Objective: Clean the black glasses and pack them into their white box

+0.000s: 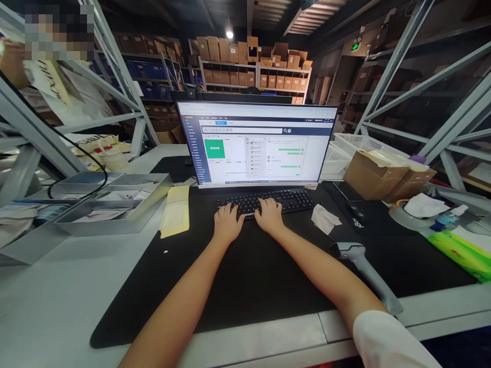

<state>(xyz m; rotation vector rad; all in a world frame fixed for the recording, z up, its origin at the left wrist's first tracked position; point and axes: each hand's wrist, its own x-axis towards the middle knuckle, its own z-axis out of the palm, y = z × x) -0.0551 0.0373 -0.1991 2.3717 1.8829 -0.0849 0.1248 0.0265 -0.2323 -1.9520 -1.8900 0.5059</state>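
Observation:
A black keyboard [297,199] lies on a dark desk mat [230,286], in front of a lit monitor [230,168]. My left hand [227,225] rests on the left part of the keyboard, fingers spread over the keys and holding nothing. Close beside it, my right hand [270,216] lies over the middle keys, also with its fingers apart and nothing in them. The screen shows a page with a green square and a chat window. To the right of my right hand sits a crumpled white tissue [325,219], with a grey handheld barcode scanner [366,268] nearer me.
Left are yellow label sheets [175,210] and a grey divided tray [115,225] of papers. On the right are a mouse [355,212], a cardboard box [374,176], a tape roll [401,217] and a green packet [460,253]. Another person [65,87] stands at far left.

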